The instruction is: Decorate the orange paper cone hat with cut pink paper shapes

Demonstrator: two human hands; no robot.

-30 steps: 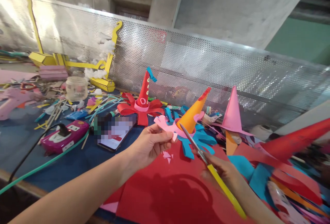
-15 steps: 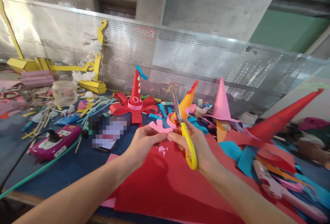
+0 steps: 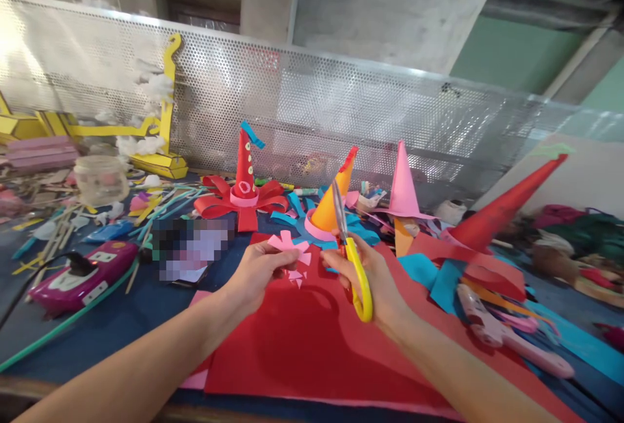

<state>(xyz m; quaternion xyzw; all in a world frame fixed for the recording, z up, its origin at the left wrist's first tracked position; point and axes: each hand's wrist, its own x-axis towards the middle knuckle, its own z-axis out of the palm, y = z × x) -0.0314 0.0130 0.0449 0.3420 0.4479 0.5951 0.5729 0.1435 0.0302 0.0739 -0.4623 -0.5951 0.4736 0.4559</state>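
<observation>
Between thumb and fingers, my left hand (image 3: pixel 256 273) pinches a pink paper flower (image 3: pixel 291 245) with several petal-like strips. My right hand (image 3: pixel 365 273) is closed round yellow-handled scissors (image 3: pixel 361 280), their blades pointing up and away from me. A small gap separates the right fingertips from the flower. Small pink paper scraps (image 3: pixel 296 277) lie below it on a large red paper sheet (image 3: pixel 292 345). Just beyond the hands stands an orange paper cone (image 3: pixel 331 205) with a pink band and blue strips round its base.
Left are a phone (image 3: pixel 192 251), a purple power strip (image 3: pixel 85 280) and a plastic jar (image 3: pixel 101 179). A red cone (image 3: pixel 245 173) and a pink cone (image 3: pixel 403 182) stand behind. A pink glue gun (image 3: pixel 511 338) lies right, near a long red cone (image 3: pixel 507 205). A perforated metal panel (image 3: pixel 312 111) borders the table.
The right fingers have let go of the pink paper and moved apart from it. My left hand still holds it, now turned so its strips fan out. The view has shifted slightly right.
</observation>
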